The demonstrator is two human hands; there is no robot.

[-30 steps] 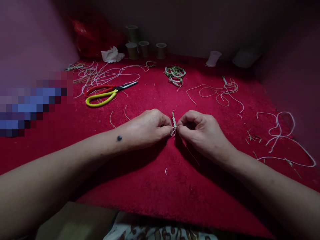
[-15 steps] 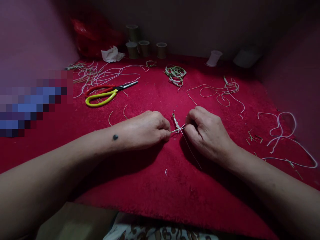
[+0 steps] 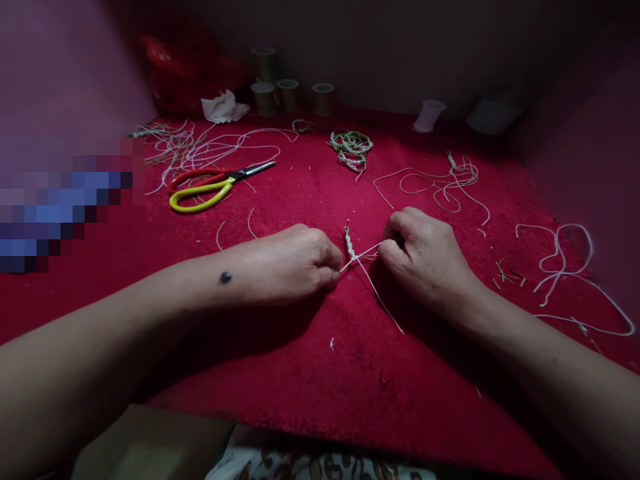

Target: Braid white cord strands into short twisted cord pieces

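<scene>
A short knotted cord braid of white and green strands lies on the red cloth between my hands. My left hand rests on the cloth with its fingers pinched on a cord end coming from the braid. My right hand is closed on the cord end on the other side, pulled out to the right. A loose white strand trails from the knot toward me.
Scissors with red and yellow handles lie at the back left among loose white cords. A green and white cord bundle sits behind the braid. More cords lie to the right. Several spools and a small cup stand at the back.
My right hand has drawn away to the right and slightly back, pulling its cord end taut. The gap between my hands has widened and the knot has tightened. The left hand barely moved.
</scene>
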